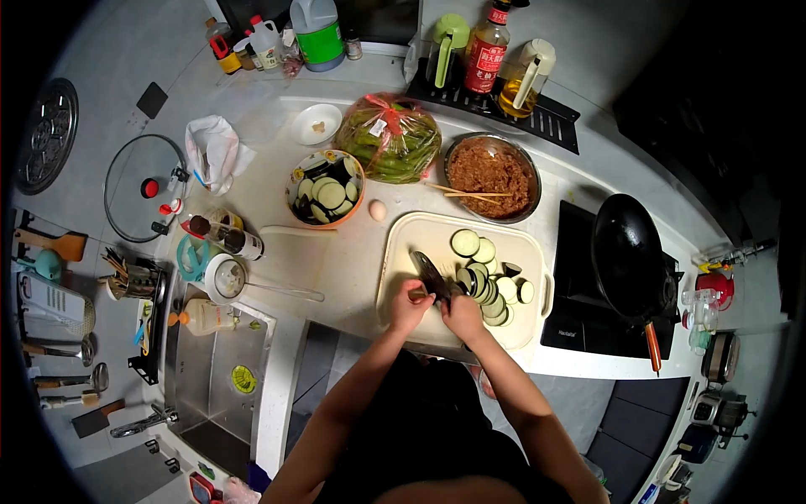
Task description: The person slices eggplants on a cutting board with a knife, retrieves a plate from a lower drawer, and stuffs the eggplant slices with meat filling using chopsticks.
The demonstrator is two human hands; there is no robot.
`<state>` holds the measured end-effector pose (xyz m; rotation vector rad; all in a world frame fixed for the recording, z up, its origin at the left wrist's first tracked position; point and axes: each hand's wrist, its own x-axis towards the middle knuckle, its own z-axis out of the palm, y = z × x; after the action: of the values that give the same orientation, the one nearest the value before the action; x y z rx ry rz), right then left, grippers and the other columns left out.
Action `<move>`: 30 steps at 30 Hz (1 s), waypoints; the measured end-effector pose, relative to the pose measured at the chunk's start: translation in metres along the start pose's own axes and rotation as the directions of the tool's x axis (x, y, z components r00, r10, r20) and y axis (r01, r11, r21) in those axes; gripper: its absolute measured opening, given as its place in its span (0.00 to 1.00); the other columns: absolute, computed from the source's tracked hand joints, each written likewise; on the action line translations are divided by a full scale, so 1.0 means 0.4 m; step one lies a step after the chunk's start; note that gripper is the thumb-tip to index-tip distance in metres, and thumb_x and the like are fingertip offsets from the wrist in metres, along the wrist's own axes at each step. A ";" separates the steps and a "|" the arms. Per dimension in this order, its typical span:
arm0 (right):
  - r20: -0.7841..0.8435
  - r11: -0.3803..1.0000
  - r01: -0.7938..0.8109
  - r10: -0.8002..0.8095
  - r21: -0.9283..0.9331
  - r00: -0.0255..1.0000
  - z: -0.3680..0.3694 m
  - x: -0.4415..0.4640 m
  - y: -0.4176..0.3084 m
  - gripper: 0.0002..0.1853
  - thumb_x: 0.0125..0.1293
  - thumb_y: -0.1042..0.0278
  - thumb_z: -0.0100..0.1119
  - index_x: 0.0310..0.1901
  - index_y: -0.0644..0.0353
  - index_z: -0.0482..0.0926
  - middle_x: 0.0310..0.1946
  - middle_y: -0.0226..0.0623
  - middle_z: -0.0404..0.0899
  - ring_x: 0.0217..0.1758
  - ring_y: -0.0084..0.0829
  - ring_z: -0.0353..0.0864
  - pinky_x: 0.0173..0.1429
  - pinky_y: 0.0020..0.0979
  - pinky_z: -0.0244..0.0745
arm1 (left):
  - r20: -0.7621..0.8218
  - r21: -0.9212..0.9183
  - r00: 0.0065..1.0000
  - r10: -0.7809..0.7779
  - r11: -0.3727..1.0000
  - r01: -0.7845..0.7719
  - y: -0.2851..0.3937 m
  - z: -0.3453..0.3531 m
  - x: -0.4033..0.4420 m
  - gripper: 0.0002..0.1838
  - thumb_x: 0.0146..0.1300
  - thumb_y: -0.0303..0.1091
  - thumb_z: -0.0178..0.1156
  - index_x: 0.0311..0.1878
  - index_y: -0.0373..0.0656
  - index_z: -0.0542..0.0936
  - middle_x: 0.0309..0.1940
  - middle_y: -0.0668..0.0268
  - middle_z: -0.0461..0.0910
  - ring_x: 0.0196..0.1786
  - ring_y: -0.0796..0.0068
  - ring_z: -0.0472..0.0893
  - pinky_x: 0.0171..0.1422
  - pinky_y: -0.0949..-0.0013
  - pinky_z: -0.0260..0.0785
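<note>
Over the cream cutting board (403, 244), my right hand (462, 315) is closed round the handle of a dark knife (426, 270), whose blade points up and left. My left hand (411, 304) is beside the blade, its fingers bent near the knife; whether they hold anything is too small to tell. Sliced eggplant (495, 290) lies on the board right of the knife, with pale round faces and dark skin. More slices fill a patterned bowl (359, 195) behind the board at the left.
A metal bowl of minced meat (487, 172) with chopsticks stands behind the board. A bag of green vegetables (395, 143) and an egg (378, 210) are near it. The wok (625, 252) sits on the cooktop at right, the sink (210, 370) at left.
</note>
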<state>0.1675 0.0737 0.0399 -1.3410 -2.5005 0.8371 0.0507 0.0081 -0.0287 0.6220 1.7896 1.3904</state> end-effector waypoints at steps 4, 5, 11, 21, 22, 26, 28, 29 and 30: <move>-0.077 0.999 -0.002 0.006 0.053 0.997 0.046 0.010 0.009 0.13 0.54 0.63 0.54 0.23 0.66 0.74 0.19 0.54 0.75 0.23 0.51 0.76 0.32 0.45 0.73 | -0.043 -0.034 0.995 0.086 0.996 -0.088 -0.001 0.006 -0.007 0.21 0.47 0.32 0.69 0.44 0.40 0.72 0.35 0.66 0.78 0.31 0.79 0.79 0.36 0.76 0.71; -0.092 0.998 -0.004 0.010 0.067 0.996 0.044 0.008 0.014 0.13 0.54 0.63 0.53 0.24 0.66 0.74 0.19 0.54 0.75 0.24 0.51 0.76 0.32 0.45 0.73 | -0.057 -0.046 0.993 0.106 0.993 -0.109 0.001 0.013 -0.008 0.21 0.47 0.32 0.69 0.44 0.40 0.72 0.35 0.66 0.78 0.31 0.79 0.79 0.36 0.76 0.71; -0.034 0.999 -0.009 0.011 0.046 0.999 0.030 0.013 0.005 0.13 0.55 0.62 0.53 0.28 0.67 0.73 0.21 0.54 0.76 0.26 0.52 0.77 0.33 0.46 0.73 | -0.083 -0.086 0.992 0.100 0.991 -0.107 -0.062 0.026 0.013 0.15 0.48 0.27 0.65 0.40 0.38 0.74 0.32 0.66 0.79 0.32 0.80 0.77 0.36 0.78 0.70; -0.085 1.000 -0.010 0.011 0.021 0.996 -0.086 -0.085 -0.025 0.12 0.54 0.65 0.55 0.26 0.69 0.71 0.16 0.55 0.72 0.21 0.53 0.74 0.27 0.46 0.71 | -0.086 -0.324 0.995 -0.045 0.946 0.015 -0.036 0.025 0.009 0.12 0.50 0.25 0.62 0.39 0.38 0.74 0.26 0.65 0.79 0.27 0.81 0.77 0.31 0.78 0.69; -0.084 1.000 0.010 -0.009 0.011 0.996 -0.090 -0.094 -0.021 0.13 0.54 0.65 0.55 0.26 0.70 0.71 0.15 0.55 0.72 0.20 0.53 0.74 0.26 0.46 0.71 | -0.093 -0.308 0.994 -0.052 0.951 0.021 -0.027 0.024 0.007 0.13 0.50 0.25 0.62 0.39 0.38 0.74 0.26 0.65 0.79 0.27 0.81 0.77 0.31 0.78 0.69; -0.056 1.000 -0.004 0.003 -0.023 0.998 -0.103 -0.114 -0.028 0.12 0.54 0.66 0.55 0.26 0.69 0.71 0.14 0.54 0.72 0.19 0.52 0.74 0.26 0.45 0.71 | -0.108 -0.288 0.993 -0.052 0.958 0.019 -0.014 0.025 0.007 0.14 0.50 0.26 0.62 0.40 0.38 0.74 0.26 0.65 0.79 0.27 0.80 0.78 0.30 0.78 0.70; -0.053 0.999 0.005 -0.008 -0.053 0.999 -0.103 -0.119 -0.031 0.11 0.55 0.66 0.54 0.26 0.67 0.71 0.14 0.52 0.73 0.18 0.50 0.75 0.25 0.44 0.72 | -0.111 -0.268 0.993 -0.050 0.963 0.018 -0.007 0.026 0.005 0.14 0.49 0.26 0.63 0.40 0.39 0.74 0.25 0.66 0.78 0.26 0.81 0.77 0.30 0.79 0.69; -0.045 0.998 0.006 -0.009 -0.060 0.999 -0.103 -0.118 -0.033 0.11 0.55 0.66 0.54 0.26 0.67 0.71 0.14 0.52 0.73 0.18 0.50 0.75 0.25 0.44 0.72 | -0.113 -0.258 0.993 -0.047 0.966 0.017 -0.003 0.026 0.004 0.14 0.48 0.26 0.63 0.39 0.39 0.74 0.25 0.67 0.78 0.26 0.82 0.76 0.30 0.79 0.69; -0.037 0.998 0.007 -0.009 -0.068 0.999 -0.102 -0.116 -0.035 0.11 0.55 0.66 0.54 0.26 0.67 0.71 0.14 0.52 0.73 0.19 0.50 0.75 0.25 0.44 0.72 | -0.114 -0.202 0.993 -0.033 0.979 0.009 -0.010 0.027 0.005 0.14 0.48 0.26 0.63 0.39 0.39 0.74 0.24 0.68 0.77 0.26 0.83 0.75 0.30 0.79 0.68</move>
<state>0.2009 0.0462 0.0860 -1.3534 -2.5252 0.7249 0.0585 0.0145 -0.0341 0.4211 1.7120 1.5977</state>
